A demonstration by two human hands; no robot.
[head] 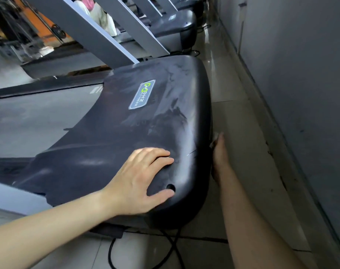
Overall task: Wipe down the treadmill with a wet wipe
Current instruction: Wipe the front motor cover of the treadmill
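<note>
Landmark: treadmill motor cover (138, 121), dark rounded hood at the front of the near treadmill; every place below given against it.
Left hand (140, 177): flat on the near top of the cover, fingers straight and spread, gripping nothing; thumb tip just beside a small round hole (170, 187) at the near corner. Probably there as a brace for a body leaning over the front edge.
Right hand (219, 152): down past the cover's front face, tucked against it, mostly hidden by the edge. Grip not readable; cannot tell whether fingers curl or lie flat.
Wet wipe (215, 135): only a sliver of white at the fingertips, against the front face of the cover; presumably pressed there for wiping that side.
Cover top: smeared streaks around the logo badge (142, 94), suggesting dampness from wiping.
Step, as judged: front face in hand, top likely done.
Power cable (114, 253): looping on the floor tiles under the near corner of the cover.
Wall (301, 94): grey, well beyond the front face, leaving a narrow aisle.
</note>
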